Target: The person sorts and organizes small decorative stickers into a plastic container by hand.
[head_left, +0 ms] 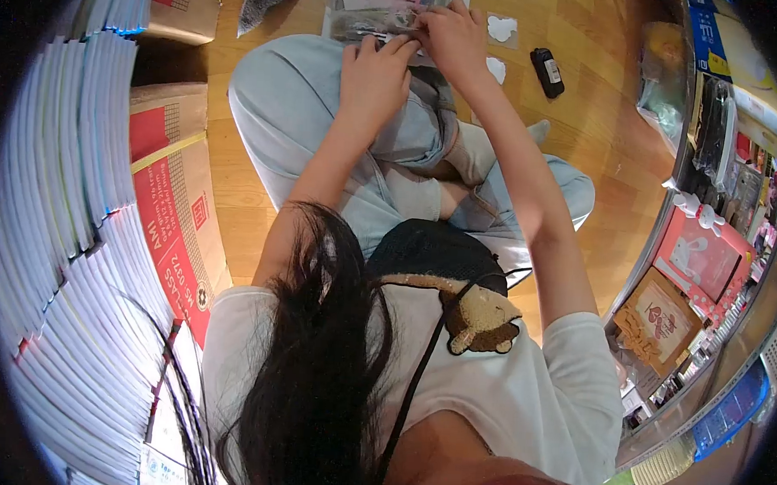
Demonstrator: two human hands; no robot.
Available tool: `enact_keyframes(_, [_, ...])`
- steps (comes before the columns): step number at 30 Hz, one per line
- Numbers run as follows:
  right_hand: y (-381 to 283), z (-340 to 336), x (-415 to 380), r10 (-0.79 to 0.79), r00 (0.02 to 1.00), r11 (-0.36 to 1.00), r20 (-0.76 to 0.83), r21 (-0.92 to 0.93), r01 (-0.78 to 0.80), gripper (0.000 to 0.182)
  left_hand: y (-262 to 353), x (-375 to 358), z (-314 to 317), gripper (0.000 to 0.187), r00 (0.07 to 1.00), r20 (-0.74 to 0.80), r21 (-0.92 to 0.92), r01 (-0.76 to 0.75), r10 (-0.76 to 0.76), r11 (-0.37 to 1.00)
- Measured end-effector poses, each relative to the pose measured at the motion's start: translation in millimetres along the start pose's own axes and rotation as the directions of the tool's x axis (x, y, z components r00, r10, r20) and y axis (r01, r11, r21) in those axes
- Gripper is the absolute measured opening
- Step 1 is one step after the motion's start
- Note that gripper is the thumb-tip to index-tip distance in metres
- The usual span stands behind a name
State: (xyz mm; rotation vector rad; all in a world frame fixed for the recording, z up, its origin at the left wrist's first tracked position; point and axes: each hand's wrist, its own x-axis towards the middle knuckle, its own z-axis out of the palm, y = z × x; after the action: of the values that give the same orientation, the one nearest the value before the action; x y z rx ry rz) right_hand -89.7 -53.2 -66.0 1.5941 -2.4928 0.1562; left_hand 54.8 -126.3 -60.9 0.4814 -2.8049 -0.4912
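Note:
At the top of the view lies a clear plastic package (390, 0) with small pink, white and other coloured pieces inside. My left hand (375, 82) is at its near edge with the fingers bent and closed on the plastic. On the right side of the same edge, my right hand (452, 44) pinches the plastic between its fingers. What lies under the fingertips is partly hidden. Beside my right hand, a white cut-out piece (502, 29) rests on the floor, and another white piece (497, 69) shows partly behind my forearm.
My crossed legs (282, 108) are below the hands. A black item with a white label (548, 73) lies on the wooden floor (601, 148). Stacked books (63, 142) and cardboard boxes (170, 190) stand left; a loaded shelf (717, 257) stands right. A grey cloth (264, 3) lies upper left.

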Motion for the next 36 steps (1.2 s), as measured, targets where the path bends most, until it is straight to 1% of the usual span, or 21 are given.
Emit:
enact_keyframes(3, [9, -21, -10, 0.08, 0.992, 0.966, -0.098, 0.253, -0.053, 0.017, 1, 1, 0, 0.036, 0.998, -0.054, -0.063, 0.011, -0.015, 0.998])
enact_keyframes(5, [21, -44, -22, 0.177, 0.97, 0.915, -0.169, 0.39, -0.099, 0.02, -1, 2, 1, 0.033, 0.995, -0.088, -0.131, 0.044, -0.056, 0.99])
enact_keyframes(6, [29, -54, -32, 0.229, 0.953, 0.882, -0.196, 0.457, -0.117, 0.022, -1, 3, -1, 0.032, 0.99, -0.127, -0.155, 0.036, -0.056, 0.987])
enact_keyframes(8, [48, -65, -65, 0.378, 0.905, 0.852, -0.193, 0.456, -0.259, 0.021, 2, 7, -8, 0.029, 0.979, -0.199, -0.206, 0.007, -0.049, 0.978])
enact_keyframes(11, [77, -54, -126, 0.535, 0.845, 0.745, -0.008, 0.476, -0.467, 0.022, 21, 15, -19, 0.024, 0.957, -0.288, -0.262, -0.111, 0.032, 0.959])
enact_keyframes(14, [97, -23, -179, 0.565, 0.794, 0.652, 0.226, 0.467, -0.597, 0.024, 51, 21, 1, 0.02, 0.967, -0.172, -0.336, -0.237, 0.188, 0.912])
enact_keyframes(15, [97, -16, -187, 0.589, 0.733, 0.601, 0.34, 0.421, -0.679, 0.028, 62, 22, 12, 0.018, 0.965, -0.136, -0.359, -0.259, 0.224, 0.897])
enact_keyframes(18, [79, -15, -183, 0.58, 0.736, 0.77, 0.35, 0.06, -0.636, 0.036, 86, 24, 48, 0.019, 0.962, 0.055, -0.329, -0.235, 0.267, 0.915])
enact_keyframes(19, [69, -19, -175, 0.61, 0.695, 0.762, 0.381, -0.041, -0.646, 0.045, 88, 26, 58, 0.018, 0.959, 0.051, -0.335, -0.248, 0.28, 0.909])
enact_keyframes(22, [57, -1, -166, 0.638, 0.711, 0.77, 0.296, -0.206, -0.604, 0.052, 93, 30, 75, 0.016, 0.967, 0.08, -0.286, -0.211, 0.242, 0.935])
enact_keyframes(23, [62, 18, -173, 0.608, 0.754, 0.794, 0.25, -0.168, -0.585, 0.06, 93, 32, 77, 0.016, 0.968, 0.1, -0.274, -0.198, 0.232, 0.941])
enact_keyframes(25, [64, 22, -173, 0.595, 0.757, 0.802, 0.271, -0.13, -0.584, 0.058, 90, 35, 80, 0.017, 0.969, 0.138, -0.248, -0.167, 0.206, 0.954])
enact_keyframes(26, [64, 24, -174, 0.588, 0.758, 0.805, 0.282, -0.11, -0.583, 0.057, 88, 36, 82, 0.02, 0.969, 0.133, -0.238, -0.172, 0.207, 0.956])
enact_keyframes(29, [70, 25, -177, 0.639, 0.735, 0.746, 0.226, 0.05, -0.664, 0.05, 86, 46, 94, 0.03, 0.966, 0.127, -0.203, -0.199, 0.228, 0.959])
enact_keyframes(31, [73, 0, -176, 0.742, 0.619, 0.571, 0.257, 0.24, -0.785, 0.046, 86, 56, 107, 0.038, 0.956, 0.142, -0.173, -0.231, 0.256, 0.958])
enact_keyframes(32, [76, -11, -175, 0.782, 0.556, 0.466, 0.282, 0.328, -0.822, 0.045, 86, 61, 114, 0.039, 0.941, 0.113, -0.134, -0.304, 0.319, 0.943])
enact_keyframes(34, [88, -19, -186, 0.794, 0.575, 0.437, 0.198, 0.472, -0.766, 0.044, 84, 71, 131, 0.043, 0.893, 0.059, -0.049, -0.443, 0.445, 0.895])
enact_keyframes(35, [97, -23, -194, 0.8, 0.58, 0.424, 0.154, 0.539, -0.728, 0.044, 81, 75, 138, 0.045, 0.881, 0.083, -0.08, -0.459, 0.465, 0.885])
enact_keyframes(36, [104, -27, -200, 0.814, 0.531, 0.287, 0.234, 0.634, -0.718, 0.045, 79, 78, 140, 0.048, 0.868, 0.108, -0.112, -0.474, 0.485, 0.873])
